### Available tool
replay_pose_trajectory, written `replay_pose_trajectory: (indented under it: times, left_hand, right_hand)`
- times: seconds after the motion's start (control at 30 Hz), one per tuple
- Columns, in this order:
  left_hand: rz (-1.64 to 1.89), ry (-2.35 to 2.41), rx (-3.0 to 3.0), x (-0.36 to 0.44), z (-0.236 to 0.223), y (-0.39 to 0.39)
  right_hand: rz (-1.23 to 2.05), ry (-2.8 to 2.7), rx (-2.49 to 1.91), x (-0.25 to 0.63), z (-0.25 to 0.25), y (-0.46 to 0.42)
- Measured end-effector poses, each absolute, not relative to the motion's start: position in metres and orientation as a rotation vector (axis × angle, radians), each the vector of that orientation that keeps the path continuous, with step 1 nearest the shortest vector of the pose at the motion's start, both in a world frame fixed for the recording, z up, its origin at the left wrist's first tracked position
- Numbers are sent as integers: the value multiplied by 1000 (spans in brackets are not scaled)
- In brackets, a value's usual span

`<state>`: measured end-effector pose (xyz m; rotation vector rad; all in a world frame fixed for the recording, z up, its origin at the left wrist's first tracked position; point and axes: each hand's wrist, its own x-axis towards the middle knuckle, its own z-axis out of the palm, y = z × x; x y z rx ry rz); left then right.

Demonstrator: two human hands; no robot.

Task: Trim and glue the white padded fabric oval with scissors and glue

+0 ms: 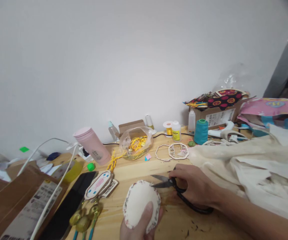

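Note:
My left hand (146, 218) grips a white padded piece (140, 201), oval with a scalloped edge of gathered floral cloth, thumb on its face and fingers beneath. In my right hand (192, 183) is a pair of black-handled scissors (167, 183). Their blades are spread apart and point left, the lower one at the upper right edge of the padded piece. Whether the blade touches that edge I cannot tell. Small dark scraps (196, 229) lie on the wooden table below my right forearm.
Thin wooden lattice frames (178, 151) lie beyond the scissors. Behind stand a teal thread cone (201, 132), a glue bottle (176, 130) and a bag of yellow cord (136, 143). A pink tumbler (92, 145), phone (70, 203) and cardboard box (21, 200) are left; cream fabric (223, 160) right.

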<state>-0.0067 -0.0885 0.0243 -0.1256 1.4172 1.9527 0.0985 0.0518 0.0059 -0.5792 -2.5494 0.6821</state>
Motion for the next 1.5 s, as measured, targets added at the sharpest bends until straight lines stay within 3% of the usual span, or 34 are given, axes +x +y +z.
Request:
replay_pose_trajectory:
  times: [0.63,0.83,1.3,1.5]
  left_hand:
    - [1963,1389,-137,0,17,-78]
    - [1971,1423,-144,-2,22,-81]
    - [2066,1388,-85,-11,16,-81]
    - [2145,1363,-66,-14,11,-78]
  right_hand:
    - [350,-2715,-567,99,-1,47]
    - [535,-2579,-740,98,6,58]
    - [787,-2527,-667,107,13,56]
    - [1099,-2362,-646,105,11,67]
